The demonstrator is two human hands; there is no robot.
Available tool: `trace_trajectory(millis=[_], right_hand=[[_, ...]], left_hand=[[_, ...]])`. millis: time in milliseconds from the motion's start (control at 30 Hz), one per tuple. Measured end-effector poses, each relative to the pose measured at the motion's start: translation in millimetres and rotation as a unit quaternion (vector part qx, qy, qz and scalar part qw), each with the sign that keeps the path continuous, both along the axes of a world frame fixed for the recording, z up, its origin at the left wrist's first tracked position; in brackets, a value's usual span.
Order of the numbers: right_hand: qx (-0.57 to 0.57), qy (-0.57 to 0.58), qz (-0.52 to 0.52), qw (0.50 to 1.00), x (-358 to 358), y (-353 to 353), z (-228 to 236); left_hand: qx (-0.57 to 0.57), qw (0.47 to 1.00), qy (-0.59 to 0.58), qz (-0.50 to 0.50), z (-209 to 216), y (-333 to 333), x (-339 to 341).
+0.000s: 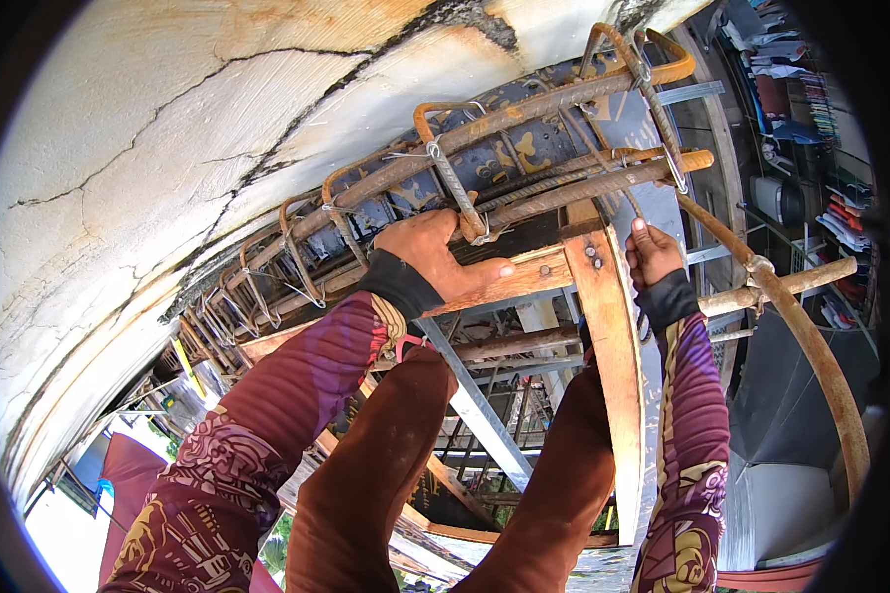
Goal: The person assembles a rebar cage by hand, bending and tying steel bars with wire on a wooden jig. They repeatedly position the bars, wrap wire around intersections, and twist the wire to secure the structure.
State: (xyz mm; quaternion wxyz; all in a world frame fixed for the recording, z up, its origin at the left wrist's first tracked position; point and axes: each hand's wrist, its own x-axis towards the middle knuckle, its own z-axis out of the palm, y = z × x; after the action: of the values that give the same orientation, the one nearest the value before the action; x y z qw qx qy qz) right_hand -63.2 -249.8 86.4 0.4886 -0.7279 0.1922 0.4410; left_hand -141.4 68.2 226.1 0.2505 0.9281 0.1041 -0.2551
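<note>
My left hand (423,255) is clamped over the top edge of a wooden formwork board (519,277). Its thumb lies along the wood, and its other fingers bend out of sight beside a bent steel stirrup (450,178). To the right, my right hand (655,255) is closed, with thumb and forefinger pinched at the lower end of a thin steel rod (603,168). That rod slants down from a rusty rebar cage (583,188), whose long bars and stirrups are tied with wire (433,150). An upright timber (608,376) with nail heads stands between my hands.
A cracked, stained concrete surface (218,109) curves along the upper left. Patterned form panels (524,148) line the cage's far side. Rusty pipes joined by a clamp (759,267) cross at right. A metal bar (480,405) slants between my legs, above a deep drop. Hanging clothes (845,222) show far right.
</note>
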Motion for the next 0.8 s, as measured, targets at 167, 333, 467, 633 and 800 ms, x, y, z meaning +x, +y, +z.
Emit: trace_trajectory(millis=[167, 333, 467, 633, 800], right_hand=[[-0.079, -0.225, 0.196, 0.951, -10.4, -20.2, 2.9], [-0.149, -0.213, 0.081, 0.962, -48.3, -65.9, 14.5], [-0.168, -0.307, 0.127, 0.928, -88.6, -89.8, 26.2], [-0.125, -0.277, 0.061, 0.951, -100.9, -78.1, 34.8], [-0.096, -0.14, -0.034, 0.985, -98.9, -84.9, 25.5]], left_hand=[[0.002, 1.0, 0.008, 0.009, 2.0, -7.8, -3.6], [0.019, 1.0, 0.009, -0.005, 2.7, -3.7, -4.1], [-0.003, 1.0, -0.001, -0.005, -0.8, -2.8, -4.0], [-0.003, 1.0, 0.005, 0.01, 4.1, -6.0, -2.8], [0.016, 0.999, 0.029, 0.003, 3.1, -4.5, -1.5]])
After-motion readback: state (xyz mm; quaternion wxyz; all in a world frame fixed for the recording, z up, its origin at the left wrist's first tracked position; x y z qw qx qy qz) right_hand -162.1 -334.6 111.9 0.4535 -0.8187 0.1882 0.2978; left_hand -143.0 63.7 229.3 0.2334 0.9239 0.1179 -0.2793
